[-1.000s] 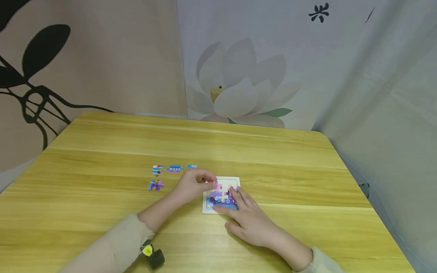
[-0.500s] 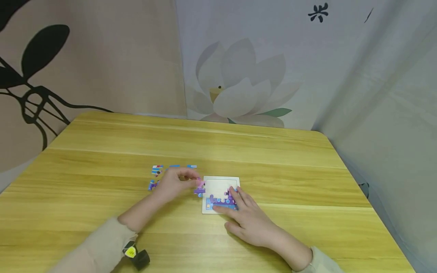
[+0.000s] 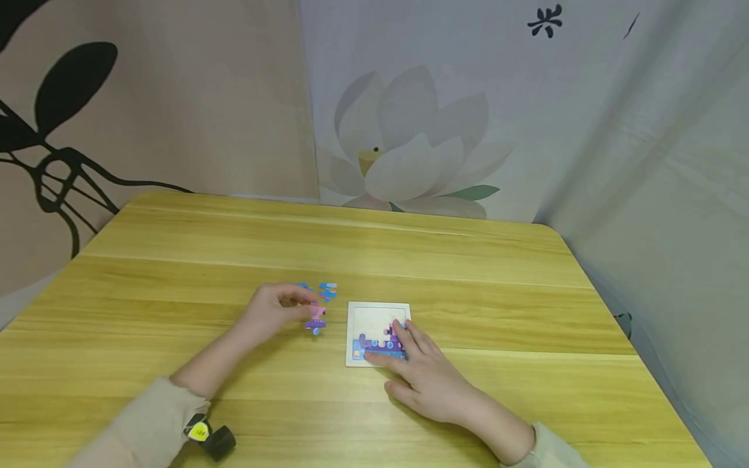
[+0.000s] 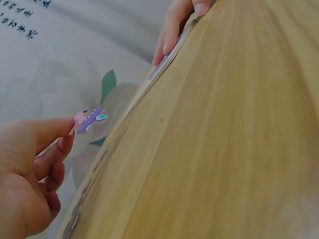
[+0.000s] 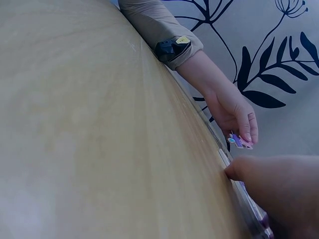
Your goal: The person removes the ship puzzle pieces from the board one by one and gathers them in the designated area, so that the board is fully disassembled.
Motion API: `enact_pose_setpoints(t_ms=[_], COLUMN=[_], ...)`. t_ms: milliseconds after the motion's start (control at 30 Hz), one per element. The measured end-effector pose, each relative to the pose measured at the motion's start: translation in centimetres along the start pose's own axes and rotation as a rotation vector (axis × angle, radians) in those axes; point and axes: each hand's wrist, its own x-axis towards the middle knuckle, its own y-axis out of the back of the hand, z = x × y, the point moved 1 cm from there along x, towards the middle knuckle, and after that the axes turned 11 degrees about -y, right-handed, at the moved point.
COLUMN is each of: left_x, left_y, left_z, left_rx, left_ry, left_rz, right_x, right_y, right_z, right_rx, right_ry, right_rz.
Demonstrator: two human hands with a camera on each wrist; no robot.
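Note:
My left hand (image 3: pixel 270 317) pinches a pink and purple jigsaw piece (image 3: pixel 316 323) between thumb and fingertips, above the table left of the puzzle tray. In the left wrist view the piece (image 4: pixel 90 121) sticks out past the fingertips, raised off the wood. My right hand (image 3: pixel 432 382) rests with spread, mostly straight fingers on the white-framed puzzle tray (image 3: pixel 350 325). Fitted pieces (image 3: pixel 374 351) in purple and blue fill the tray's lower part and some of its right side, partly covered by the right fingers. Its upper area shows bare white backing.
Loose blue pieces (image 3: pixel 328 291) lie on the wooden table (image 3: pixel 468 273) behind the left hand, which hides the other loose ones. A black device with a yellow label (image 3: pixel 205 434) is strapped at the left sleeve. A printed curtain (image 3: pixel 421 143) hangs behind the table.
My left hand has lifted the pink and purple piece off the tray and carried it left, toward the loose pieces. The right hand has stayed on the tray.

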Motion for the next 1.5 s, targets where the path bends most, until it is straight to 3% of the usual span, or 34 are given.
enact_pose_setpoints(t_ms=[467, 1100, 1300, 1500], left_x=[-0.3, -0.1, 0.1, 0.3], left_y=[2.1, 2.8, 2.8, 2.8], left_z=[-1.1, -2.1, -2.1, -2.2], left_rx=[0.073, 0.329, 0.348, 0.349], left_ry=[0.041, -0.060, -0.068, -0.118], left_rz=[-0.040, -0.113, -0.140, -0.164], right_x=[0.0, 0.1, 0.1, 0.0], right_y=[0.0, -0.1, -0.1, -0.1], right_z=[0.0, 0.1, 0.0, 0.1], right_rx=[0.009, 0.009, 0.003, -0.004], right_ry=[-0.006, 0.000, -0.001, -0.003], right_rz=[-0.007, -0.002, -0.001, 0.003])
